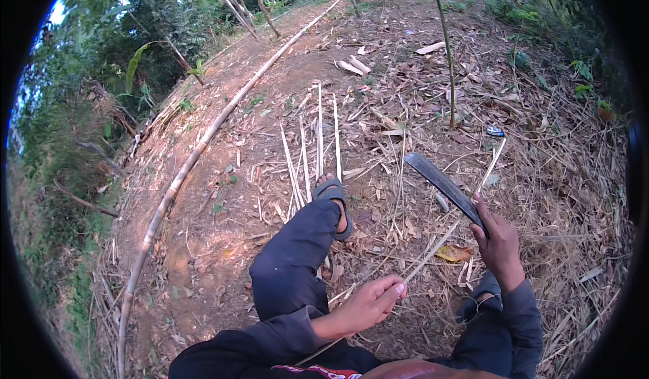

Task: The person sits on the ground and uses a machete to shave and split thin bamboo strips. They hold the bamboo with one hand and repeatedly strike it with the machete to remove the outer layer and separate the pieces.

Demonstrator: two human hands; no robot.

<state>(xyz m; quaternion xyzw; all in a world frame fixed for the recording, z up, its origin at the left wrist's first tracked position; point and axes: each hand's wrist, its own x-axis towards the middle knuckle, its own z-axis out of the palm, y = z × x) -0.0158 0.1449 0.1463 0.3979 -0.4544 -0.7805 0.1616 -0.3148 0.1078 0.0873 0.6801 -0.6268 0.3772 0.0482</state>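
A thin, pale bamboo strip point(433, 250) slants from my lap up to the right, passing through my left hand point(368, 306), whose fingers are closed round it. My right hand point(499, 240) grips a machete point(439, 186) at its handle, which the fingers hide. The broad dark blade points up and to the left, above the ground. Past my right hand the strip runs on beyond the blade; whether hand or blade touches it, I cannot tell. Several pale split strips point(320, 132) lie beside my sandalled left foot point(332, 200).
A long bamboo pole point(203, 142) stretches along the left side of the slope. Near my right side a slender green stem point(446, 48) rises from leaf litter. A small blue object point(495, 131) and a yellow leaf point(453, 253) lie on the ground. Trees border the left.
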